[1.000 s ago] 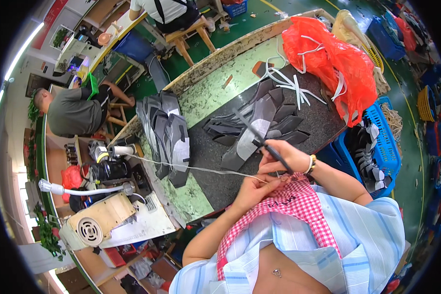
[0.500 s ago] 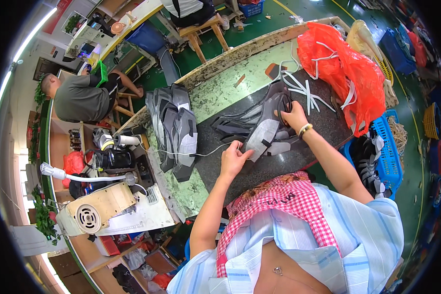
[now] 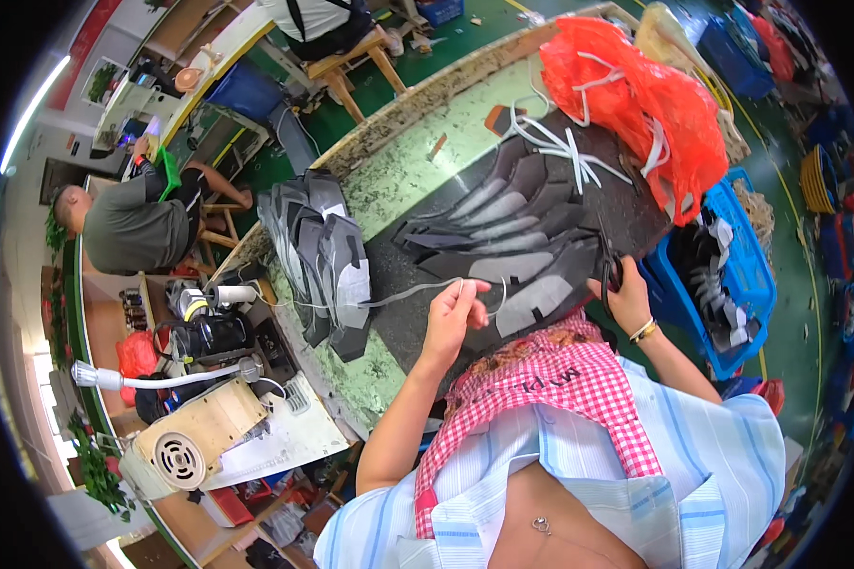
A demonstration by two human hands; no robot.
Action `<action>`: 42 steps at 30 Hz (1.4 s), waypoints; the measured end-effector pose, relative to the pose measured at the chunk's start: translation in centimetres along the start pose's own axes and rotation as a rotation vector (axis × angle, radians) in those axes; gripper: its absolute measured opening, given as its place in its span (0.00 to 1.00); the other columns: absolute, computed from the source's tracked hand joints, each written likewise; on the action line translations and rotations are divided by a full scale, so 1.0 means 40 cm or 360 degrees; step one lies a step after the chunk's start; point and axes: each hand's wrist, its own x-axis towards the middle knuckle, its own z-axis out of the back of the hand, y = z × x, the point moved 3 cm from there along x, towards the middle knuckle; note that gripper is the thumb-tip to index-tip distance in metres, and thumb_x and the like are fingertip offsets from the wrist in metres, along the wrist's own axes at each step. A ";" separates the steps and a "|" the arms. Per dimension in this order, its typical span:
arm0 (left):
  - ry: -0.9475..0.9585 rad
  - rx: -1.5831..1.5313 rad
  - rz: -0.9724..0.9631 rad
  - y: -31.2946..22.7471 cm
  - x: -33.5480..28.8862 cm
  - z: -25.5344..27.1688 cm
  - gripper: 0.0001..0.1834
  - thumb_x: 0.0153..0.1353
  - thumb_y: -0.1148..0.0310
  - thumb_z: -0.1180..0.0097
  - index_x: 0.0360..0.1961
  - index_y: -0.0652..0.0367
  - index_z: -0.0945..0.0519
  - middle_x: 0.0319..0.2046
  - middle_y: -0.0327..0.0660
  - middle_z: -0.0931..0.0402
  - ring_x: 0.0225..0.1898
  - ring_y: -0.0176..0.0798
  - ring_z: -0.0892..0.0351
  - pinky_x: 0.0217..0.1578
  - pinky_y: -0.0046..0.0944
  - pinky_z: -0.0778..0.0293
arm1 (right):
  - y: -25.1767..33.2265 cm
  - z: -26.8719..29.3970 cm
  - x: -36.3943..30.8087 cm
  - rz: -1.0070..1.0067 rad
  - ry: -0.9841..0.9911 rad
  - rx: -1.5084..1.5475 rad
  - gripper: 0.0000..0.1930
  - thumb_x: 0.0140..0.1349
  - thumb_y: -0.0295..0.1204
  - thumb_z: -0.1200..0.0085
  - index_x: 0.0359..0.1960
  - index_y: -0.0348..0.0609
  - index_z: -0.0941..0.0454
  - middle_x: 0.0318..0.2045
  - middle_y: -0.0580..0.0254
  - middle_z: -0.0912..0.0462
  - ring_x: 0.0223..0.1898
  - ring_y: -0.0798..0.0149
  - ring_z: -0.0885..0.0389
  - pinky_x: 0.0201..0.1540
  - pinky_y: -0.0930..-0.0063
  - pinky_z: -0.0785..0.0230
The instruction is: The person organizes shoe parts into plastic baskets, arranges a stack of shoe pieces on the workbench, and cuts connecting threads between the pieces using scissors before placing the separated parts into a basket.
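Note:
In my left hand (image 3: 454, 322), thumb and fingers pinch a thin pale cord (image 3: 403, 296). The cord runs left across a pile of grey shoe pieces (image 3: 315, 251), and its loose end curls to the right of my fingers. My right hand (image 3: 626, 302) is closed around black scissors (image 3: 609, 261), close to the front right corner of a dark stone slab (image 3: 389, 332). Between and beyond my hands, several grey and black shoe pieces (image 3: 517, 223) lie fanned and overlapping on the slab. The nearest piece (image 3: 541, 302) has a light grey panel with a small black tab.
White strips (image 3: 571, 156) trail from a red plastic bag (image 3: 636, 104) at the far right. A blue basket (image 3: 721, 356) of dark pieces stands right of the bench. Left are a machine (image 3: 185, 431) and a bent lamp (image 3: 161, 379). A seated person (image 3: 138, 223) works at the far left.
My right hand has drawn back toward me with the scissors, off the shoe pieces. My left hand has let go of the near piece and lifted with the cord. The pieces now lie fanned out.

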 end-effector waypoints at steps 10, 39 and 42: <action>0.0117 -0.0279 -0.0093 -0.015 -0.064 -0.089 0.15 0.69 0.61 0.59 0.42 0.61 0.27 0.27 0.38 0.24 0.30 0.30 0.24 0.33 0.27 0.29 | 0.254 -0.084 -0.082 0.0038 0.0807 0.1747 0.20 0.48 0.25 0.34 0.34 0.39 0.36 0.29 0.57 0.21 0.26 0.72 0.21 0.25 0.81 0.28; -0.0235 0.1324 0.0125 0.216 0.070 0.050 0.20 0.54 0.52 0.45 0.19 0.58 0.17 0.12 0.42 0.25 0.16 0.40 0.24 0.23 0.38 0.30 | 0.081 -0.194 0.132 0.0456 0.0137 -0.0045 0.19 0.44 0.27 0.36 0.34 0.41 0.34 0.25 0.53 0.22 0.31 0.49 0.21 0.33 0.61 0.30; -0.0250 0.1392 0.0255 0.198 0.074 0.043 0.19 0.51 0.51 0.45 0.18 0.56 0.17 0.15 0.46 0.23 0.21 0.49 0.21 0.27 0.44 0.28 | 0.086 -0.175 0.152 0.0734 0.0020 -0.0394 0.19 0.45 0.31 0.37 0.35 0.42 0.34 0.26 0.53 0.23 0.30 0.47 0.22 0.32 0.59 0.30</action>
